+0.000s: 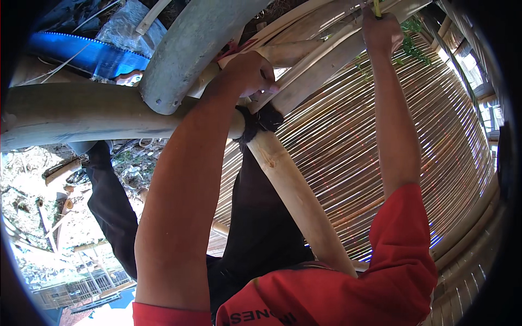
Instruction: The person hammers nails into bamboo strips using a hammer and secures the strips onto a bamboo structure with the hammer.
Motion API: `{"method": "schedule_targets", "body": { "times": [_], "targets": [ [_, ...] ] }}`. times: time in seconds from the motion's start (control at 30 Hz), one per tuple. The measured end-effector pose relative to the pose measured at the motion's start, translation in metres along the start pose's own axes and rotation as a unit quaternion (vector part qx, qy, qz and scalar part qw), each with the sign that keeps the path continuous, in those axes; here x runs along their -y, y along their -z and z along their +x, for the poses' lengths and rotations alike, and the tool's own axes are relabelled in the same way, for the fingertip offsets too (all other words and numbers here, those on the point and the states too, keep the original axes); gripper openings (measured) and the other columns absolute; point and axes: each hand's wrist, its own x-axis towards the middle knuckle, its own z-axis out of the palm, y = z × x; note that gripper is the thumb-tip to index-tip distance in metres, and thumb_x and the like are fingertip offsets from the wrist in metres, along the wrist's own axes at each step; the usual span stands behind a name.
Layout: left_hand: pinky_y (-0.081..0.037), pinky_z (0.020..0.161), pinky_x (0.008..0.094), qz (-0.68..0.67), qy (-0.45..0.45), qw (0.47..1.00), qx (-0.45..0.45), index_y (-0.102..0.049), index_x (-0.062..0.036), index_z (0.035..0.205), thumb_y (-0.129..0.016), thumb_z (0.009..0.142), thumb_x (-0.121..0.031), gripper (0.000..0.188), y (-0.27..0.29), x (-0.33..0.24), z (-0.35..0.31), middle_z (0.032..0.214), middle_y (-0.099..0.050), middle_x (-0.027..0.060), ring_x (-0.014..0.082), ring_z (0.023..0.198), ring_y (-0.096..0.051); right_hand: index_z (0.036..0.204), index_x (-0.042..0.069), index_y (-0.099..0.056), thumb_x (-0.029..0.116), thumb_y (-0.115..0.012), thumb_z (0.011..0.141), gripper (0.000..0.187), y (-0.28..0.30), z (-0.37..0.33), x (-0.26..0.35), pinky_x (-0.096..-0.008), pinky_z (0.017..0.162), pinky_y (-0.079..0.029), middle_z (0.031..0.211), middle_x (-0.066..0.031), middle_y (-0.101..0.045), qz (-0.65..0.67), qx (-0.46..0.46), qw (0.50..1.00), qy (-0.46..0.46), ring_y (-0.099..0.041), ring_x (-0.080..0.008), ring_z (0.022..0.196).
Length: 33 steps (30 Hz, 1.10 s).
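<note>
Between 2 hands (253,75) (382,35), pale bamboo (326,62), long.

slatted bamboo screen (348,157), sunlit littered ground (27,190)

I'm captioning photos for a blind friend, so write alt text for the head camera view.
Bare forearms extend among bamboo poles: the left hand is close to a dark fibrous binding; the right hand, farther out, is closed around something thin and yellow. A blue toothed blade shows upper left, a slatted screen at right.
</note>
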Motion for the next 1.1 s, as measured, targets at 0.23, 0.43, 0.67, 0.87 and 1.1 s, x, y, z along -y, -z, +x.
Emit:
{"method": "schedule_targets", "body": {
  "times": [0.23,0.43,0.67,0.87,1.1],
  "targets": [
    [-0.057,0.071,0.0356,0.033,0.050,0.998,0.019,-0.076,-0.0079,0.088,-0.091,0.079,-0.024,0.024,0.001,-0.014,-0.003,0.079,-0.077,0.0062,0.0169,0.069,-0.074,0.103,-0.005,-0.072,0.063,-0.083,0.074,0.074,0.003,0.014,-0.021,-0.0452,0.086,-0.057,0.091,-0.0232,-0.075,-0.023,0.037,0.999,0.032,-0.074,-0.0369,0.090],
    [-0.056,0.060,0.0312,0.018,-0.005,1.000,-0.006,-0.076,-0.0017,0.091,-0.088,0.079,-0.012,0.020,0.001,-0.012,-0.002,0.076,-0.074,0.0087,0.0144,0.062,-0.071,0.113,-0.006,-0.065,0.069,-0.084,0.069,0.088,0.027,0.032,-0.008,-0.0443,0.086,-0.057,0.091,-0.0224,-0.075,-0.024,0.136,0.990,-0.043,-0.074,-0.0357,0.090],
    [-0.057,0.063,0.0318,0.017,0.019,1.000,0.005,-0.075,-0.0011,0.090,-0.089,0.078,-0.014,0.022,0.005,-0.010,-0.003,0.077,-0.075,0.0088,0.0154,0.065,-0.072,0.086,-0.001,-0.075,0.068,-0.085,0.069,0.072,0.018,0.034,-0.011,-0.0447,0.083,-0.056,0.082,-0.0176,-0.074,-0.012,0.180,0.983,0.027,-0.074,-0.0319,0.085],
    [-0.059,0.066,0.0321,0.002,0.019,0.999,0.035,-0.074,-0.0002,0.088,-0.090,0.079,-0.014,0.023,0.003,-0.009,0.004,0.081,-0.075,0.0094,0.0173,0.069,-0.073,0.120,-0.012,-0.062,0.072,-0.087,0.063,0.104,0.024,0.044,-0.021,-0.0413,0.095,-0.055,0.108,-0.0236,-0.073,-0.053,0.197,0.979,0.014,-0.072,-0.0327,0.102],
    [-0.060,0.069,0.0325,0.003,0.039,0.998,0.043,-0.074,0.0001,0.087,-0.090,0.078,-0.015,0.024,0.005,-0.011,0.004,0.086,-0.075,0.0097,0.0182,0.074,-0.074,0.139,-0.020,-0.048,0.081,-0.082,0.059,0.133,0.013,0.016,-0.032,-0.0416,0.109,-0.047,0.134,-0.0293,-0.064,0.041,0.078,0.993,-0.084,-0.066,-0.0374,0.120]
  ]
}}
